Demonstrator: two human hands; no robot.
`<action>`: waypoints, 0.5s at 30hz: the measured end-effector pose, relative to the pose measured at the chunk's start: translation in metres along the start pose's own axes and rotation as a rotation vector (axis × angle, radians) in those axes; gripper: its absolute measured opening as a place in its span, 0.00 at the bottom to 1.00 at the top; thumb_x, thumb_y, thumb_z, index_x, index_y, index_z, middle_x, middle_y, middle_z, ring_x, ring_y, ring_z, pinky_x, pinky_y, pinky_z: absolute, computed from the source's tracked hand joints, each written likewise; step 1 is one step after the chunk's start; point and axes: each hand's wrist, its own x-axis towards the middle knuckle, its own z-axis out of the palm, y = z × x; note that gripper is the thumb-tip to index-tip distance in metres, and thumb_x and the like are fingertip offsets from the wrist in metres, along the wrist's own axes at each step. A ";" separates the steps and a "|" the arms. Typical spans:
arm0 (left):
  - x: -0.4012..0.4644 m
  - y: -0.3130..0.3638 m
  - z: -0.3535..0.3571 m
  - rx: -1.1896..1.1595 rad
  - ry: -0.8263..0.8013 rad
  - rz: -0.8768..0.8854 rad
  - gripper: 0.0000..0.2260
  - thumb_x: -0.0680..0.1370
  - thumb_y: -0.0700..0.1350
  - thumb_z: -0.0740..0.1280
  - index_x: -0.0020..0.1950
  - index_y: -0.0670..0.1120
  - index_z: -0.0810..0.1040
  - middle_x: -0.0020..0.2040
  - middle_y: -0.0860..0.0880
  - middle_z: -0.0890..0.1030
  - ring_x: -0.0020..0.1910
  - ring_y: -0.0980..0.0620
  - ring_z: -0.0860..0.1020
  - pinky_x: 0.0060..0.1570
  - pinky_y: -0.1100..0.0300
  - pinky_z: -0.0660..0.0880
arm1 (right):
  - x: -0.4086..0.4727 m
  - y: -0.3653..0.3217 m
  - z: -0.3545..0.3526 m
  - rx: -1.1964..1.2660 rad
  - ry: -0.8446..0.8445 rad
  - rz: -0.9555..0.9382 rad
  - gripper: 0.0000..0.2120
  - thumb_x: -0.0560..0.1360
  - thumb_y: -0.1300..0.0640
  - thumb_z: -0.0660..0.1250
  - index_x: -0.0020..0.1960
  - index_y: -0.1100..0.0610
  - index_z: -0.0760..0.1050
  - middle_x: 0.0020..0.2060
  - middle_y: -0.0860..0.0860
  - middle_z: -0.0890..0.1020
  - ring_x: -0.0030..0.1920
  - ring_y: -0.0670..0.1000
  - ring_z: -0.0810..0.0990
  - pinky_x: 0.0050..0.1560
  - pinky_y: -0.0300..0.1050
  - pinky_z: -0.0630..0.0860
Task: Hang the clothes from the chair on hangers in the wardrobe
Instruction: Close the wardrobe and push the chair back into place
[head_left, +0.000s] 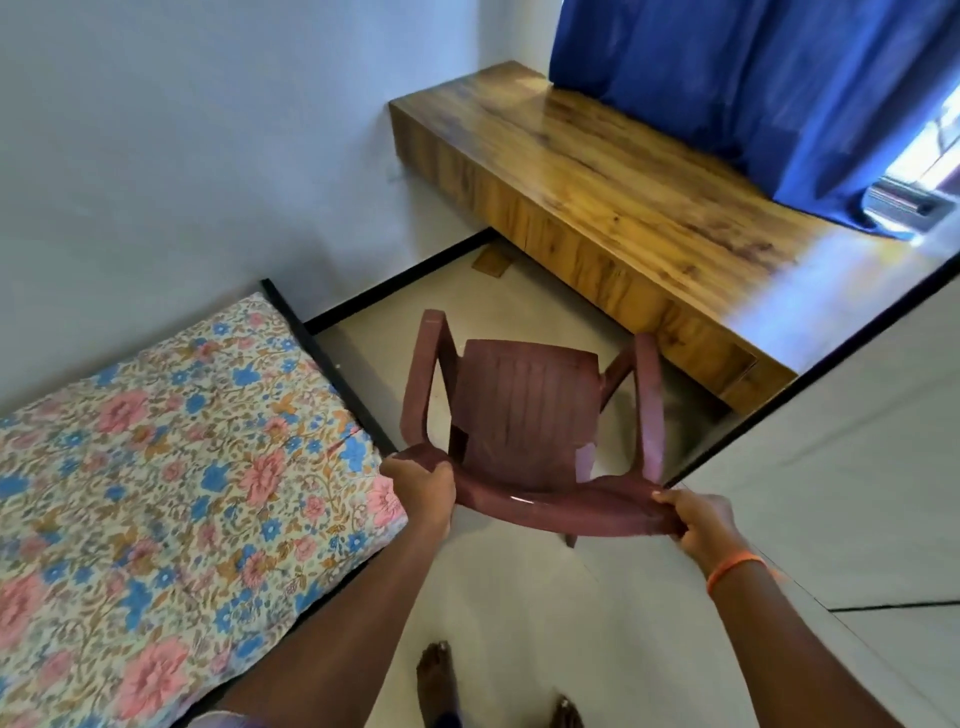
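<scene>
A maroon plastic armchair (524, 410) stands on the pale tiled floor in the middle of the view, its seat bare with no clothes on it. My left hand (423, 486) grips the left end of the chair's top backrest rail. My right hand (693, 519) grips the right end of the same rail; an orange band sits on that wrist. No hangers or clothes appear in view. A grey panel (841, 457) on the right may be the wardrobe door; I cannot tell.
A bed with a floral mattress (171, 483) and black frame lies at the left, close to the chair. A long wooden bench (623, 208) runs under a blue curtain (753, 78) at the back right. My bare feet (436, 675) stand on the floor below.
</scene>
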 end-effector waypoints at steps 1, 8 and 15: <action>-0.001 0.000 0.001 -0.019 -0.024 0.004 0.27 0.73 0.34 0.70 0.66 0.45 0.59 0.61 0.40 0.72 0.57 0.41 0.77 0.59 0.45 0.78 | -0.001 0.002 -0.003 -0.006 0.010 0.004 0.11 0.71 0.73 0.71 0.41 0.62 0.70 0.43 0.61 0.78 0.38 0.56 0.78 0.33 0.47 0.74; 0.013 -0.004 -0.005 0.019 -0.094 -0.009 0.29 0.67 0.42 0.75 0.57 0.53 0.60 0.58 0.44 0.74 0.53 0.41 0.79 0.51 0.44 0.81 | -0.007 0.012 -0.007 -0.003 0.034 0.029 0.09 0.73 0.71 0.70 0.44 0.63 0.71 0.49 0.62 0.78 0.46 0.59 0.79 0.50 0.52 0.79; 0.020 0.041 -0.012 0.065 -0.151 0.048 0.22 0.72 0.37 0.74 0.62 0.39 0.68 0.54 0.40 0.79 0.47 0.44 0.81 0.32 0.59 0.82 | -0.014 0.024 0.010 0.097 0.041 0.094 0.13 0.73 0.71 0.70 0.54 0.63 0.71 0.51 0.61 0.77 0.43 0.57 0.79 0.49 0.50 0.77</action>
